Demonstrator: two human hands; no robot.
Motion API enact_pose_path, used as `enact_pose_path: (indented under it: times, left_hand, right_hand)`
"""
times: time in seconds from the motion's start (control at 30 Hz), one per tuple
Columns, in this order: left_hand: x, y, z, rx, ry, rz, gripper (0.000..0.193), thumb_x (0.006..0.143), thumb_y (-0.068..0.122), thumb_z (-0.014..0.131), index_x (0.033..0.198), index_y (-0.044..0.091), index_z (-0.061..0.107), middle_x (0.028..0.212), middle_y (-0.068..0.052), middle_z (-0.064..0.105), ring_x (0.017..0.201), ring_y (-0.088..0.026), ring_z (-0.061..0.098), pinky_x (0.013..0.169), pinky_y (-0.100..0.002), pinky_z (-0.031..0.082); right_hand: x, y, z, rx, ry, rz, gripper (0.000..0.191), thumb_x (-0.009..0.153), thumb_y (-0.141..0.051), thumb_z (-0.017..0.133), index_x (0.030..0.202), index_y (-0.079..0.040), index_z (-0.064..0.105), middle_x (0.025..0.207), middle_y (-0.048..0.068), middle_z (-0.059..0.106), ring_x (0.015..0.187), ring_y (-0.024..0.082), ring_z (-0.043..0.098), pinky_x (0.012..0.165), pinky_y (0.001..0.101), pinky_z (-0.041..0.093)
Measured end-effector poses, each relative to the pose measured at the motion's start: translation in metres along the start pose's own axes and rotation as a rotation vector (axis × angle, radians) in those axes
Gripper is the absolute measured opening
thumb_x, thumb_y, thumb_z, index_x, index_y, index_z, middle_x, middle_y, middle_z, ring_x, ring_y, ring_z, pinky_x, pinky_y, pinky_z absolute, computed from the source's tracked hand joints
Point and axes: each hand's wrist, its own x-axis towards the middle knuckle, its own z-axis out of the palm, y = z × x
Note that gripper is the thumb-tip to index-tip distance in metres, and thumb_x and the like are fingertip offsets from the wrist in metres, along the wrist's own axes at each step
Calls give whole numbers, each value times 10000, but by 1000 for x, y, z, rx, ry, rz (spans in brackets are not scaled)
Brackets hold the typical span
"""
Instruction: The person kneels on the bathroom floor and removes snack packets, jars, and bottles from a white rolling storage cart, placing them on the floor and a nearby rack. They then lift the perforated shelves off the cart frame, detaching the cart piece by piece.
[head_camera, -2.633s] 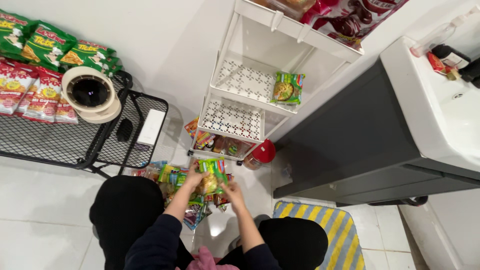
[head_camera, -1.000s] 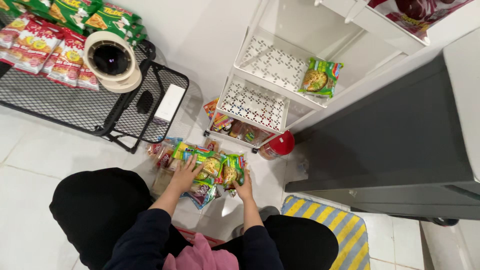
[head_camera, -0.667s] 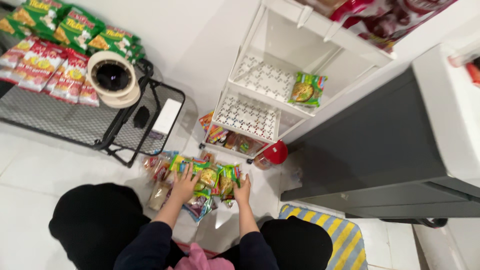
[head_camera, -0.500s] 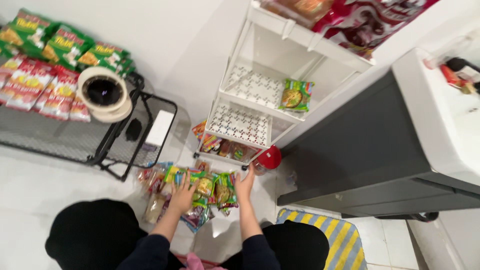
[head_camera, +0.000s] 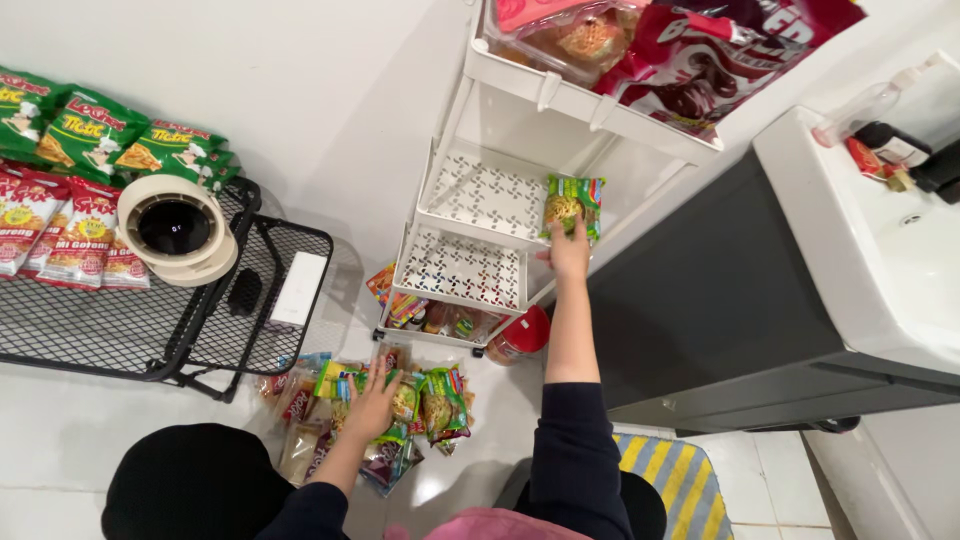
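My right hand (head_camera: 567, 253) reaches up to the second tier of a white tiered cart (head_camera: 478, 192) and grips a green noodle packet (head_camera: 572, 203) standing at that tier's right edge. My left hand (head_camera: 373, 400) rests flat on a pile of snack and noodle packets (head_camera: 430, 400) spread on the white floor in front of the cart. Its fingers are spread over the packets and it lifts nothing.
A black wire table (head_camera: 200, 330) at left holds green and red snack bags (head_camera: 90, 140), a round white device (head_camera: 176, 228) and a white box (head_camera: 299, 288). A red-lidded jar (head_camera: 520, 335) stands by the cart. A dark cabinet with a white sink (head_camera: 880, 240) stands right; a striped mat (head_camera: 670, 480) lies below.
My right hand has left the floor pile and risen to the cart's second tier, where it now grips the green packet. My left hand stays on the pile.
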Motion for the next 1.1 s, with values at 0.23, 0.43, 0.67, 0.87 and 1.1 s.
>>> enact_pose_path:
  times: [0.23,0.43,0.67,0.87,1.1]
  left_hand:
    - [15,-13,2,-17,-1,-18,854,868,87,609,1613,290,244,1723,-104,-43,1594,-285,-18,1207,-717,28]
    - [-4,-6,13,-20,68,46,816,867,108,609,1598,240,270,1712,-144,10,1588,-312,-1,1175,-753,38]
    - [-42,6,23,64,5,42,821,873,81,579,1614,219,252,1714,-136,10,1594,-310,3,1166,-760,51]
    - [-70,11,23,43,67,9,803,883,55,567,1607,231,268,1716,-152,6,1586,-325,34,1177,-745,53]
    - [-83,10,35,138,-115,-30,850,902,76,592,1628,303,214,1732,-95,21,1599,-315,66,1208,-732,35]
  right_hand:
    - [-21,25,-12,327,-104,-344,489,1140,-296,503,1607,-156,475,814,74,600,568,93,560,534,247,486]
    - [-153,79,-41,486,-165,-536,481,1037,-215,543,1483,-60,449,1397,23,585,1044,144,676,740,269,575]
    - [-257,208,-2,555,-244,-86,129,895,-40,756,1020,-17,731,829,-16,668,712,58,558,611,215,426]
    - [-296,254,12,198,0,-52,97,935,-69,795,1012,-35,747,785,11,573,682,91,475,583,243,375]
    - [-313,270,7,1006,44,517,126,961,-88,615,1086,-86,594,985,60,701,922,231,675,797,402,583]
